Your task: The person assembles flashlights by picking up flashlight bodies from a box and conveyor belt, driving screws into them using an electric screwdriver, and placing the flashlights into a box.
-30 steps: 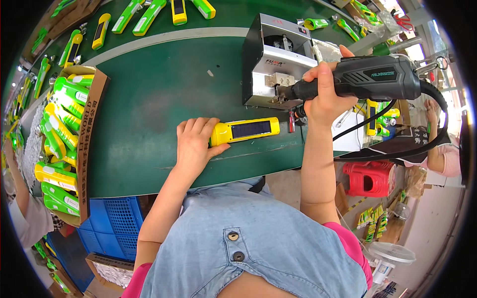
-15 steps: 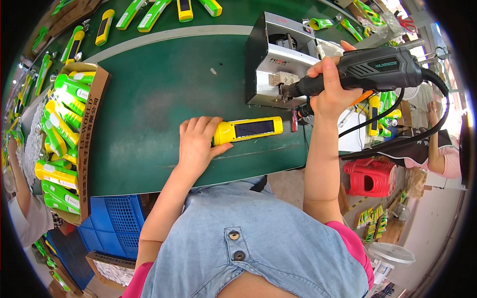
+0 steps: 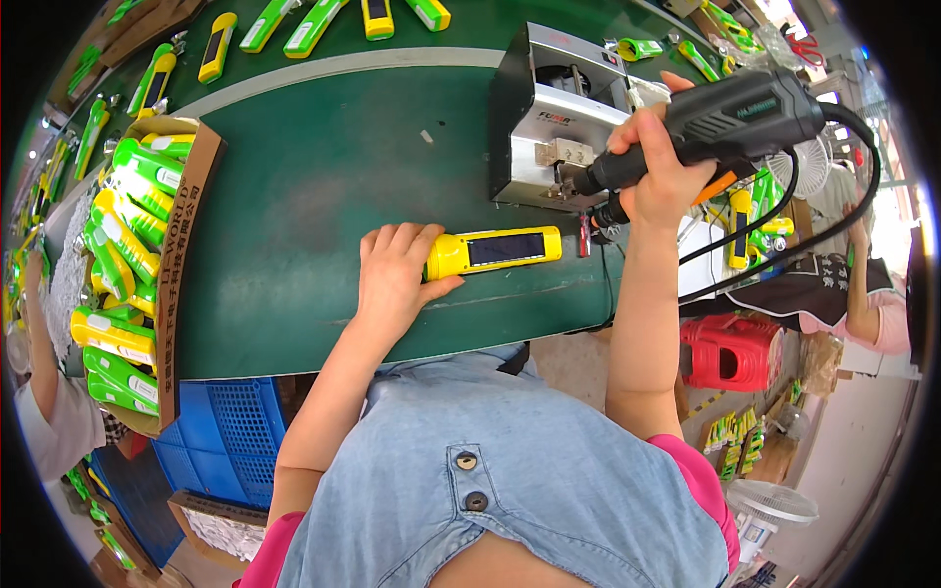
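My left hand (image 3: 394, 279) grips one end of a yellow flashlight (image 3: 541, 246) with a dark solar panel on its upper side. The flashlight lies on the green worktable, its free end pointing right. Raised above the table's right side, my right hand (image 3: 659, 176) is wrapped round a black electric screwdriver (image 3: 725, 120) with a cable at its rear. The driver's tip meets the front outlet of a silver and black screw feeder (image 3: 559, 127); whether a screw is on it I cannot tell. A small red-handled tool (image 3: 584, 235) lies beneath the feeder.
At left stands a cardboard box (image 3: 192, 235) filled with green and yellow flashlights. More flashlights (image 3: 316, 26) lie along the far side. A second driver with an orange part (image 3: 714, 187) sits behind my right wrist. Black cables (image 3: 863, 220) loop at right, above a red stool (image 3: 730, 351).
The rear of the electric screwdriver has risen slightly, while its tip stays at the feeder. My left hand keeps its hold on the flashlight. The whole view has shifted a little.
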`<act>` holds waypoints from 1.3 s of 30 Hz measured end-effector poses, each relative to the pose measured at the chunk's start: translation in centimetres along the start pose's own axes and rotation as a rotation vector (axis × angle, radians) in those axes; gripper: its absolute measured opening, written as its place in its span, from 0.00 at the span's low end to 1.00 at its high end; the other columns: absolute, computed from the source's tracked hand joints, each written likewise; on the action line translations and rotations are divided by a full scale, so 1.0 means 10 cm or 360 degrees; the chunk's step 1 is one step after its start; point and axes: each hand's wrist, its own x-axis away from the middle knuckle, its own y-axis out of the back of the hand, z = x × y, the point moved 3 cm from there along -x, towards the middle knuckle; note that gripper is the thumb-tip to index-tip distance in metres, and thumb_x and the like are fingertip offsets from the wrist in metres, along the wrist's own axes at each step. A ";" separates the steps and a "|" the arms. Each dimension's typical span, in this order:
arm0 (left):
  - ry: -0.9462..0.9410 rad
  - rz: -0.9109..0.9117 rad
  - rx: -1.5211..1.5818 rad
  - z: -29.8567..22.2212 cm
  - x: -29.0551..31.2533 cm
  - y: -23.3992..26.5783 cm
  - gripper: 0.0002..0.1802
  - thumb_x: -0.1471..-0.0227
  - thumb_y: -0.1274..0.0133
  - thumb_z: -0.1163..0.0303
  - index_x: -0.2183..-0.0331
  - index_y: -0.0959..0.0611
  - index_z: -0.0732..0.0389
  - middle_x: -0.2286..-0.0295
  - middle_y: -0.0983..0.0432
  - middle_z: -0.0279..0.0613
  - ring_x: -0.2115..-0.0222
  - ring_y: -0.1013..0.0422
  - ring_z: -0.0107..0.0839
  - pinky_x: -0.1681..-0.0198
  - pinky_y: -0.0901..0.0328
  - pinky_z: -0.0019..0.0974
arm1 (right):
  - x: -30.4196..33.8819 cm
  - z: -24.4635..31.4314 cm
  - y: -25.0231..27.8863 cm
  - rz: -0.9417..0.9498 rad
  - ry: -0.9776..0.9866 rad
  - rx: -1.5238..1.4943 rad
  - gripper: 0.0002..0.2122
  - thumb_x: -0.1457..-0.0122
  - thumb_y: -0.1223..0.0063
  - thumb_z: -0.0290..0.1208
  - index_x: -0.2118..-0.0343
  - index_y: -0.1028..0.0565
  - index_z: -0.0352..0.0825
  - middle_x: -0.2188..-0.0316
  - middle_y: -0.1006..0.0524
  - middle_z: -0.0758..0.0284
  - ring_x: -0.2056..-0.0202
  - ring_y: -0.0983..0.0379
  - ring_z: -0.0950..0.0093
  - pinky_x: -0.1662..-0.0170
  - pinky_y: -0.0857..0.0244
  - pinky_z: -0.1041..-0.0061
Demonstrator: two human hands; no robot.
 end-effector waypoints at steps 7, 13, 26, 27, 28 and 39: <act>0.0037 -0.0014 0.0049 0.00 -0.01 0.01 0.29 0.74 0.37 0.62 0.63 0.25 0.59 0.67 0.30 0.38 0.65 0.36 0.38 0.59 0.44 0.39 | 0.51 0.23 -0.37 0.0007 -0.0116 -0.0173 0.23 0.49 0.54 0.23 0.50 0.45 0.29 0.83 0.37 0.68 0.83 0.39 0.78 0.78 0.41 0.76; 0.0016 -0.0040 0.0065 0.02 -0.02 -0.02 0.30 0.75 0.36 0.63 0.63 0.25 0.59 0.67 0.30 0.37 0.66 0.36 0.38 0.60 0.44 0.39 | 0.80 0.22 -0.59 0.0349 0.0015 -0.0092 0.24 0.50 0.53 0.24 0.50 0.47 0.30 0.82 0.35 0.66 0.83 0.37 0.76 0.76 0.38 0.75; 0.0000 -0.0054 0.0107 0.02 -0.01 -0.01 0.30 0.75 0.36 0.62 0.64 0.25 0.60 0.69 0.31 0.37 0.67 0.36 0.36 0.59 0.44 0.39 | 0.90 0.04 -0.63 0.0327 -0.0064 -0.0058 0.23 0.50 0.53 0.21 0.51 0.46 0.30 0.82 0.34 0.66 0.83 0.37 0.76 0.75 0.37 0.76; 0.0005 -0.0045 0.0106 0.02 -0.01 -0.01 0.30 0.75 0.36 0.62 0.64 0.25 0.60 0.69 0.31 0.37 0.67 0.36 0.36 0.59 0.44 0.39 | 0.91 0.03 -0.64 0.0322 -0.0057 -0.0044 0.23 0.50 0.52 0.21 0.51 0.46 0.30 0.82 0.34 0.66 0.83 0.37 0.76 0.76 0.37 0.76; 0.0010 -0.0044 0.0106 0.02 -0.01 -0.01 0.30 0.75 0.36 0.62 0.64 0.25 0.60 0.69 0.31 0.37 0.67 0.36 0.36 0.59 0.44 0.39 | 0.91 0.02 -0.64 0.0324 -0.0061 -0.0046 0.23 0.50 0.52 0.21 0.51 0.46 0.30 0.82 0.34 0.66 0.83 0.37 0.76 0.76 0.37 0.76; 0.0083 -0.0263 0.0045 -0.25 -0.05 0.21 0.28 0.75 0.36 0.63 0.65 0.24 0.57 0.66 0.33 0.35 0.60 0.37 0.35 0.51 0.49 0.50 | 0.75 0.24 -0.67 0.0179 0.0015 -0.0413 0.24 0.51 0.53 0.19 0.51 0.46 0.28 0.82 0.33 0.66 0.83 0.35 0.77 0.77 0.35 0.78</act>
